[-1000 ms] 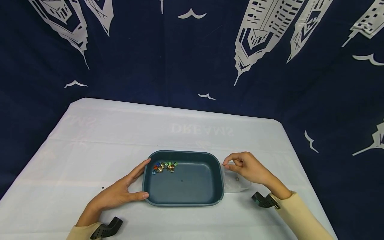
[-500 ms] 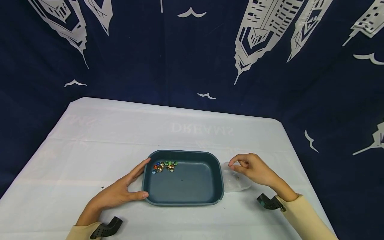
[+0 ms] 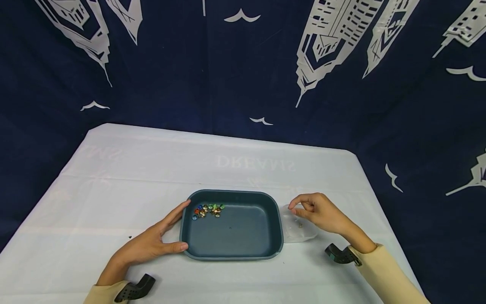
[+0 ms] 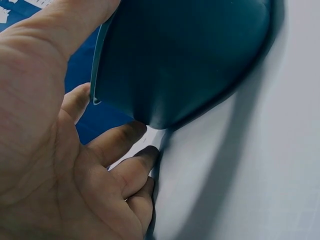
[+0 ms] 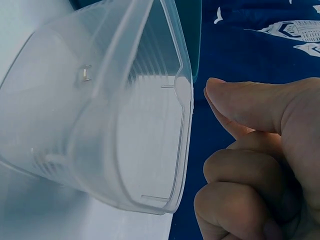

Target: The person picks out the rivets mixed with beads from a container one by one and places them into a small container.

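A dark teal rectangular tray (image 3: 235, 236) sits on the white-covered table. Several small coloured glass gems (image 3: 206, 210), gold, green, blue and orange, lie in its upper left part. My left hand (image 3: 152, 240) rests against the tray's left end, fingers straight and thumb near the lower corner; the left wrist view shows fingertips (image 4: 137, 128) beside the wall. Right of the tray stands a clear plastic container (image 3: 300, 234) with a small gold piece (image 5: 86, 73) inside. Over its far edge hovers my right hand (image 3: 319, 213), fingers curled, index and thumb close together, nothing visible between them.
The white tablecloth (image 3: 152, 160) carries faint mirrored lettering. A navy cloth (image 3: 212, 76) with white buildings and birds hangs behind the table. One tiny dark speck (image 3: 130, 237) lies left of the tray. Black wrist devices (image 3: 136, 289) sit at both cuffs.
My right hand has moved slightly right, from beside the tray's right rim to over the clear container, then almost stopped. My left hand, the tray and the gems stay put.
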{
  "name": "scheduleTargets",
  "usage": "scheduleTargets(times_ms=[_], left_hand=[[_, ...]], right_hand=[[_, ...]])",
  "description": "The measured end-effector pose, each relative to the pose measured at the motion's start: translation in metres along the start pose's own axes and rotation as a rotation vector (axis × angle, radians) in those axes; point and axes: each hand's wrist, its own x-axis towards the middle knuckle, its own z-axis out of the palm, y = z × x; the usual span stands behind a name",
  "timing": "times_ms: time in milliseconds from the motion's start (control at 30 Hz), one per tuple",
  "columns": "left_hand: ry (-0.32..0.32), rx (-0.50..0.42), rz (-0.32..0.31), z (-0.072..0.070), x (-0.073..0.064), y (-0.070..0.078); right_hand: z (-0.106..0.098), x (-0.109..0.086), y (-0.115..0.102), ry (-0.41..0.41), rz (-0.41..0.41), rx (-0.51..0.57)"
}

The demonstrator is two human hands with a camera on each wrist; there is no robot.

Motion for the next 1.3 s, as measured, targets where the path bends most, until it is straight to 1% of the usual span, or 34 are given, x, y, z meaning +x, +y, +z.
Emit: scheduleTargets(times_ms=[200,300,633,1000,1200,1300], left_hand=[[-0.001,-0.004,-0.005,0.001,0.0,0.0],[0.002,0.003,-0.007,0.0,0.0,0.001],[0.011,0.013,-0.002,0.0,-0.002,0.001],[0.009,0.009,0.0,0.001,-0.002,0.0],[0.013,0.012,0.008,0.0,-0.002,0.0],[0.012,0.011,0.011,0.0,-0.002,0.0]], right_hand=[[0.0,0.003,-0.001,-0.013,0.007,-0.003],[0.001,0.006,-0.003,-0.019,-0.006,-0.011],[0.007,0.022,-0.019,-0.056,-0.02,0.002],[0.016,0.041,-0.031,-0.099,-0.104,0.014],[0.024,0.053,-0.041,-0.146,-0.15,0.026],[0.028,0.057,-0.045,-0.167,-0.155,0.034]])
